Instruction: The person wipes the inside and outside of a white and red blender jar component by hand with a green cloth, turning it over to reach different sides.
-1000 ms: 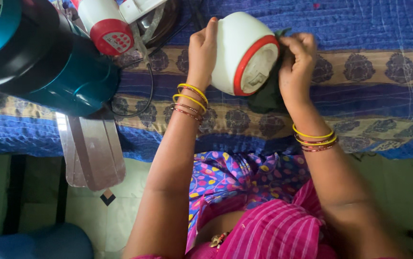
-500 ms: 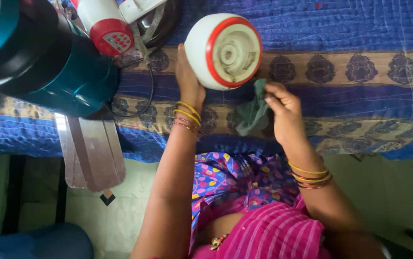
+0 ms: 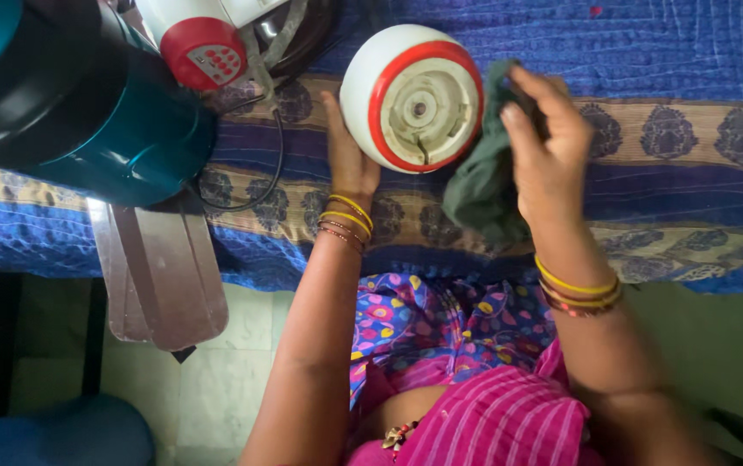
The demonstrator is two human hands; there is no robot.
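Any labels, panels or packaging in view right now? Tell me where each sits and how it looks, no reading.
Red round panel: end of a white appliance, top left; small pale marks on it.
No label shows on the white appliance base, red ringed, held by the left hand.
No packages, signs or screens; the right hand holds a plain dark green cloth.
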